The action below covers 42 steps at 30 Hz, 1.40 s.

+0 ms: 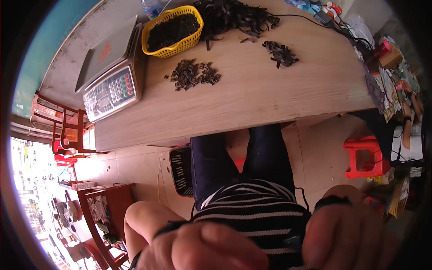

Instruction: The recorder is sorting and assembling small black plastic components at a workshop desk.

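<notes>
Close to the camera at the lower edge, my left hand (202, 245) is curled closed. Motion blur hides what its fingers hold, if anything. To its right, my right hand (346, 234) is also closed, with a small dark strip (293, 242) showing at its fingertips. Both hands are over my lap, apart from each other and away from the table. On the table lie a pile of short dark folded pieces (191, 75) and, farther right, a small heap of black strips (280, 54). A larger heap of black strips (238, 18) lies at the back.
A yellow basket (173, 48) of small dark pieces stands beside a digital scale (112, 90) on the wooden table (252, 94). Under the table is a black basket (181, 170). A red stool (366, 156) stands at right, near another person's arm (407, 128).
</notes>
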Available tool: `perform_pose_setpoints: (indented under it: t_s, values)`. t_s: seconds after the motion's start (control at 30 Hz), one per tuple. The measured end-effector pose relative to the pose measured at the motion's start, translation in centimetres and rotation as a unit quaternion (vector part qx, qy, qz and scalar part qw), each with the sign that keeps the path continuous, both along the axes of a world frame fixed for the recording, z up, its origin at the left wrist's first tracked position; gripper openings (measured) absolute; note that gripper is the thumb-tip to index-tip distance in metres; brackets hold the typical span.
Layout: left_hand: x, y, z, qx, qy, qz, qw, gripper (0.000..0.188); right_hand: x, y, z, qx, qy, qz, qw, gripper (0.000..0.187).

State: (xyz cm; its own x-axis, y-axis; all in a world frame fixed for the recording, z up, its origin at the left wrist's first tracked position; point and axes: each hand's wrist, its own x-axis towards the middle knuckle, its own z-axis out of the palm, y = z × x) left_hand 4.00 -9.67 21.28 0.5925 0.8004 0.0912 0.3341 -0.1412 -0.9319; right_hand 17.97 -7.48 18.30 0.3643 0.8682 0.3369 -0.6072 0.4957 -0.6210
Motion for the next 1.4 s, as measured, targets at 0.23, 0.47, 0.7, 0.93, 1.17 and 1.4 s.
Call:
perform_pose_setpoints:
  t_s: [0.23, 0.47, 0.7, 0.93, 1.17, 1.4]
  values:
    - [1.1, 3.0, -3.5, -0.387, -0.793, -0.470, 0.035, 0.018, -1.2, -4.2, -0.8, 0.129, 0.183, -0.082, 0.971, 0.012]
    - [1.5, -0.9, -2.2, -0.301, -0.936, -0.180, 0.015, 0.018, 4.2, -1.6, 1.9, -0.118, -0.180, 0.270, 0.939, 0.016]
    - [3.8, -2.8, -2.2, -0.250, -0.959, -0.104, 0.080, 0.016, 5.9, -5.4, 1.2, -0.163, -0.186, 0.261, 0.933, 0.015]
    - [7.4, -0.9, -2.0, -0.224, -0.961, -0.048, 0.154, 0.017, 5.3, -1.0, 0.0, -0.192, -0.189, 0.225, 0.936, 0.015]
    - [7.3, 1.4, -1.8, -0.185, -0.955, 0.012, 0.233, 0.019, 5.6, 0.6, -1.0, -0.221, -0.188, 0.201, 0.936, 0.016]
    - [7.8, 3.3, -2.2, -0.146, -0.936, 0.059, 0.314, 0.023, 1.1, 0.3, -2.4, -0.240, -0.185, 0.171, 0.938, 0.017]
